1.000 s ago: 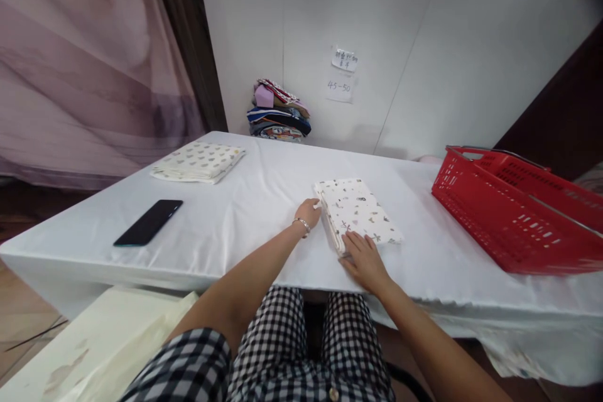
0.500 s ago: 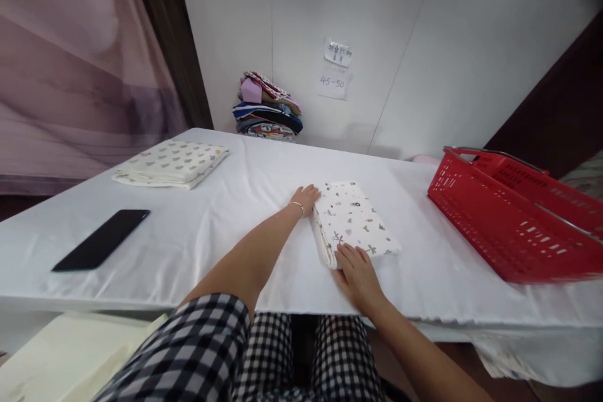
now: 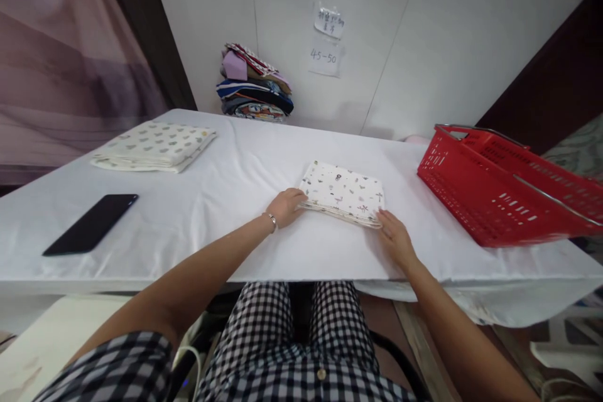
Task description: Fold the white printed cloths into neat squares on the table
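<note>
A folded white cloth (image 3: 343, 191) with small plant and animal prints lies on the table in front of me, its layered folded edge facing me. At its near left corner, my left hand (image 3: 285, 207) has its fingers closed on the edge, the fingertips partly over the top. My right hand (image 3: 396, 240) pinches the near right corner, with the thumb low and the fingers against the side. Both hands rest close to the tabletop.
White cloth covers the table (image 3: 245, 188). A second folded printed cloth (image 3: 157, 146) lies at the back left, behind a black phone-like slab (image 3: 92, 225). On the right stands a red plastic basket (image 3: 475, 195). Stacked fabrics (image 3: 257, 85) sit against the wall beside paper signs (image 3: 325, 56).
The folded cloth has been turned so its layered edge faces me. My left hand has come nearer, to its near left corner; my right hand has shifted right, to the other corner.
</note>
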A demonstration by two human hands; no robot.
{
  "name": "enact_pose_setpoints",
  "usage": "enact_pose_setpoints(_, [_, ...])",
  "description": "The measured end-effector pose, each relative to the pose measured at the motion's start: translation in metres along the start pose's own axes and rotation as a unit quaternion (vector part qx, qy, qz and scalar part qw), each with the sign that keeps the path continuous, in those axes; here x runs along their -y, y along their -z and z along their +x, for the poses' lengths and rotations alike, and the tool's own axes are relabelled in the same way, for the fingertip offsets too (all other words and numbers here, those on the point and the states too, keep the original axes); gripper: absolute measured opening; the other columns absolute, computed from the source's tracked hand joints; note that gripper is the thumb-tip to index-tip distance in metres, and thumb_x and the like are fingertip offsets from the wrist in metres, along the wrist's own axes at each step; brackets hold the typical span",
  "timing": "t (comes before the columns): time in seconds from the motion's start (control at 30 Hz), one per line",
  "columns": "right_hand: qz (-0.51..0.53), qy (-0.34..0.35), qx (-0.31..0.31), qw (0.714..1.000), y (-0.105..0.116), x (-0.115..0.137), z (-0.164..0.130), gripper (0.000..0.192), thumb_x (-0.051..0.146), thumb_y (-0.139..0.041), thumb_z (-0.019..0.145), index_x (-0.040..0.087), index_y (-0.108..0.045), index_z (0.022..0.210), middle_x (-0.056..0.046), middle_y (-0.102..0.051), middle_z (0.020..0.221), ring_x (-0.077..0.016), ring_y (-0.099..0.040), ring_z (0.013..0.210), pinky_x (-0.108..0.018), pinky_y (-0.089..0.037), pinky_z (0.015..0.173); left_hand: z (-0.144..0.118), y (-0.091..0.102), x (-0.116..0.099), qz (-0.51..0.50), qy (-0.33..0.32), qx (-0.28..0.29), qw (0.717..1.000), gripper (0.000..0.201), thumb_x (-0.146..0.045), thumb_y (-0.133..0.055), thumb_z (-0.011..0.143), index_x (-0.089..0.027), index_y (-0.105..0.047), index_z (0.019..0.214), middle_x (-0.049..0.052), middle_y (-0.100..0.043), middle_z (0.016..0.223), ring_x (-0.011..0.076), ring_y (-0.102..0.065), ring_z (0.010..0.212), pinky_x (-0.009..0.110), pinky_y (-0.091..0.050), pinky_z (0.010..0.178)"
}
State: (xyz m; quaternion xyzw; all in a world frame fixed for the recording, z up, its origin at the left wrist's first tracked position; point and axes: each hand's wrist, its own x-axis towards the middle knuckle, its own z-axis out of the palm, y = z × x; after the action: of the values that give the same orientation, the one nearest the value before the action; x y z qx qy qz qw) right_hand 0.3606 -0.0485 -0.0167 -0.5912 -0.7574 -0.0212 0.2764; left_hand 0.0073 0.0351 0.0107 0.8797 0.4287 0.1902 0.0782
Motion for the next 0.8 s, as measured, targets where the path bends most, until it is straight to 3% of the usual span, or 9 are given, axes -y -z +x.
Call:
enact_pose_setpoints(0.13, [0.006, 0.015, 0.026, 1.000, -0.009, 0.019, 0.005, 0.044, 0.025, -0.043, 0.082, 0.017, -0.053, 0.124, -0.010, -0.054, 0.128, -0.0228, -0.045, 0.122, -0.042, -0.035, 0.102, 0.001, -0.006, 0.014, 0.007, 0.029, -0.018, 0.999, 0.039, -0.022, -0.050, 0.081, -0.021, -0.054, 0.119, 0.007, -0.049, 0.129, 0.0211, -0.041, 0.120, 0.037, -0.035, 0.103])
enact_pose_setpoints(0.37, [-0.058, 0.022, 0.026, 0.998, -0.016, 0.020, 0.004, 0.037, 0.018, -0.037, 0.088, 0.019, -0.057, 0.119, -0.009, -0.055, 0.127, -0.0218, -0.047, 0.120, -0.045, -0.031, 0.101, 0.006, -0.006, 0.013, 0.055, 0.084, 0.029, 0.994, 0.034, -0.028, -0.042, 0.087, -0.034, -0.053, 0.119, -0.003, -0.045, 0.134, 0.0176, -0.052, 0.109, 0.028, -0.043, 0.090])
enact_pose_setpoints(0.6, [-0.055, 0.030, 0.018, 0.998, -0.021, 0.018, 0.000, 0.037, 0.019, -0.038, 0.088, 0.018, -0.056, 0.120, -0.007, -0.055, 0.127, -0.0212, -0.046, 0.122, -0.043, -0.033, 0.101, 0.008, 0.000, 0.011, 0.120, 0.059, 0.024, 0.991, 0.031, -0.023, -0.034, 0.090, -0.030, -0.056, 0.110, 0.001, -0.054, 0.122, 0.0185, -0.054, 0.101, 0.030, -0.044, 0.079])
enact_pose_setpoints(0.8, [-0.046, 0.036, 0.015, 0.998, -0.022, 0.021, 0.000, 0.035, 0.025, -0.039, 0.089, 0.019, -0.056, 0.120, -0.009, -0.055, 0.127, -0.0216, -0.046, 0.121, -0.043, -0.034, 0.100, 0.006, -0.006, 0.009, 0.106, 0.093, 0.014, 0.990, 0.030, -0.019, -0.038, 0.087, -0.028, -0.059, 0.106, 0.003, -0.054, 0.118, 0.0185, -0.054, 0.099, 0.031, -0.046, 0.077])
